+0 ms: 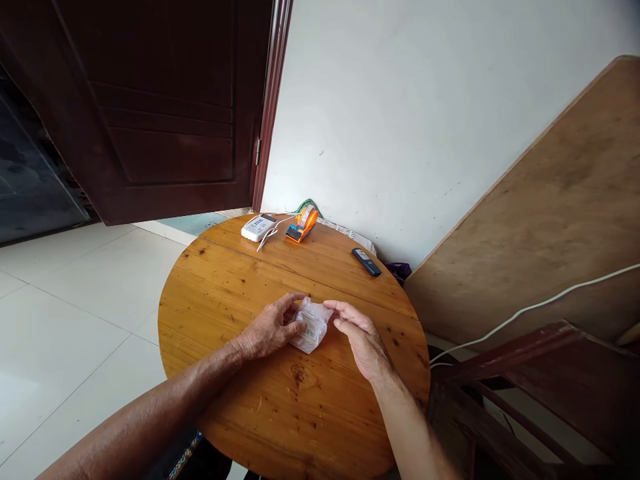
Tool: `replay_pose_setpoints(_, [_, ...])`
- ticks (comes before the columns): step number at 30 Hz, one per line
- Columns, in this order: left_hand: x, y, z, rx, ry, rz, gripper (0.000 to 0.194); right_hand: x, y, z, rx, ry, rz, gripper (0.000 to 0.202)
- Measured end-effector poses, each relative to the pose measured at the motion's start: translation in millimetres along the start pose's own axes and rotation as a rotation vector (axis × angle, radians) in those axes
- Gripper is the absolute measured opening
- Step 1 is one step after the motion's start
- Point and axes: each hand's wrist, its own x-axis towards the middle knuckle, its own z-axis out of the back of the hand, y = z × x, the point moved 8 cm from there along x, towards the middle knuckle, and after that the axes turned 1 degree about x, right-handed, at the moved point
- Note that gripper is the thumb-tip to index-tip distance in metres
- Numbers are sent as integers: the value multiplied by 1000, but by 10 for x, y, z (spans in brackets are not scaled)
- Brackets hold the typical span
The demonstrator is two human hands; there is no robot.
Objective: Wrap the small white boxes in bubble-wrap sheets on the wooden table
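A small, crinkled bundle of clear bubble wrap lies on the round wooden table; what is inside it cannot be made out. My left hand grips the bundle's left side, with the thumb on top and the fingers behind it. On the other side, my right hand pinches the upper right corner of the wrap between thumb and forefinger.
Toward the back of the table are a white device with a cable, an orange tape dispenser and a dark remote. A wooden chair stands at the right, by a leaning board. A door is at the left.
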Motion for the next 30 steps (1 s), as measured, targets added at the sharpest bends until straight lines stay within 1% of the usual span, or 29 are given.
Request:
replay_pose_setpoints(3, [-3,-16,-5,2,2,-1,56,25,-27,-17,-31,11,-33,29])
replay_pose_setpoints(7, [-14,-51,-4,18,1,7,54,46,-33,-149,-16,74,-57,28])
replay_pose_setpoints(12, [-14,-105,-17,41,2,12,53,126,-40,-220,-41,65,-38,29])
replay_pose_setpoints(14, [1,-107,-12,55,-18,11,53,161,-43,-185,-44,12,-9,32])
replay_pose_setpoints(17, [34,-74,-9,17,-54,5,53,149,-42,-54,-25,-127,44,37])
replay_pose_setpoints(19, [55,-30,-4,-9,-81,2,53,80,-35,45,-30,-206,82,35])
replay_pose_setpoints(22, [68,52,18,-14,-128,17,51,-74,7,143,-140,-259,161,30])
replay_pose_setpoints(24, [60,74,41,3,-160,14,46,-165,48,142,-255,-249,221,26])
replay_pose_setpoints(26, [41,51,66,58,-188,-4,37,-215,66,98,-337,-218,255,25])
replay_pose_setpoints(28, [22,8,70,119,-188,-14,30,-221,62,28,-383,-175,263,25])
replay_pose_setpoints(30, [9,-32,55,143,-163,-11,25,-202,61,-40,-410,-141,269,25])
